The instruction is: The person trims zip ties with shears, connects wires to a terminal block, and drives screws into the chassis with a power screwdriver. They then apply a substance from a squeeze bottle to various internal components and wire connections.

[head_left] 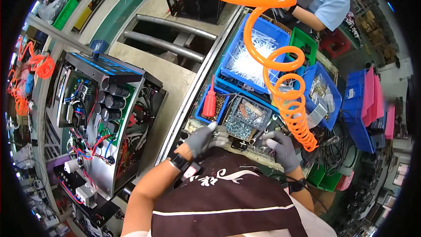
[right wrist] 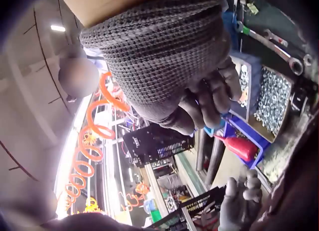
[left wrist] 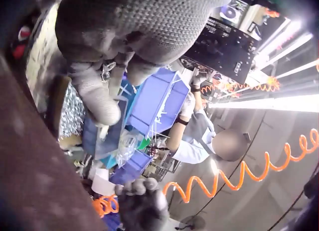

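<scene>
Left hand (head_left: pixel 206 138) pinches small metal fastener (left wrist: pixel 106 71) | right hand (head_left: pixel 283 149) curled, hold unclear | nut tray (head_left: pixel 231 110) just ahead | fastener likely light, rigid, slippery: fingertip pinch.

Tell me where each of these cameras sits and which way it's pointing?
Head: worn on the head, looking down over the blue bins; shows the left grip, right grip and dark shirt.
Left wrist: behind the left grip, which pinches a small metal part; faces the blue bins.
Right wrist: behind the right grip, facing the nuts.
Shared: both wrist views catch the orange coiled hose and the opposite grip.
</scene>
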Demonstrator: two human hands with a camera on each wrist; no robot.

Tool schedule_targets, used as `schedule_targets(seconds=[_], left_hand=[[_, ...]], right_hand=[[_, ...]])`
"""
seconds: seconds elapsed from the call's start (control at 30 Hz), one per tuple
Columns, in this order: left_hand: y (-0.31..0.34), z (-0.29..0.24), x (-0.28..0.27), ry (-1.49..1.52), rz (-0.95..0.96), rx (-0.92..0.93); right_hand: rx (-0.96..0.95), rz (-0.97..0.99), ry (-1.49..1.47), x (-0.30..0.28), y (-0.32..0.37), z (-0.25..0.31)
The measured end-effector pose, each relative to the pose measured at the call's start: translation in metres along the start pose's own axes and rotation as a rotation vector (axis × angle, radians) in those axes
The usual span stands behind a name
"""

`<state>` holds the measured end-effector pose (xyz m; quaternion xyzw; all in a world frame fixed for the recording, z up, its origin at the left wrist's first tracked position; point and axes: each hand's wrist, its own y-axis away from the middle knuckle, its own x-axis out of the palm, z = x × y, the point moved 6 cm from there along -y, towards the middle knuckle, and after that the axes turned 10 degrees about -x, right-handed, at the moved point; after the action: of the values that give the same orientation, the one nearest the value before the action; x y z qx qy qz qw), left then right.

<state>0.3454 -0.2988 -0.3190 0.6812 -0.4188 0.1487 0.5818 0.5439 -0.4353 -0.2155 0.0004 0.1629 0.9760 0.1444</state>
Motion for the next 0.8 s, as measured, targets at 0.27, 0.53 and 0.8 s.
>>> schedule_targets(seconds=[0.27, 0.53, 0.8], left_hand=[[-0.041, 0.009, 0.020, 0.273, -0.137, -0.145], [-0.044, 0.011, -0.001, -0.057, -0.130, 0.105], [0.304, -0.035, -0.015, -0.714, -0.567, 0.899]], right_hand=[[0.034, -0.051, -0.130, -0.002, 0.004, -0.012], [-0.128, 0.125, -0.120, 0.063, -0.045, 0.041], [-0.526, 0.733, -0.085, 0.247, -0.098, 0.223]])
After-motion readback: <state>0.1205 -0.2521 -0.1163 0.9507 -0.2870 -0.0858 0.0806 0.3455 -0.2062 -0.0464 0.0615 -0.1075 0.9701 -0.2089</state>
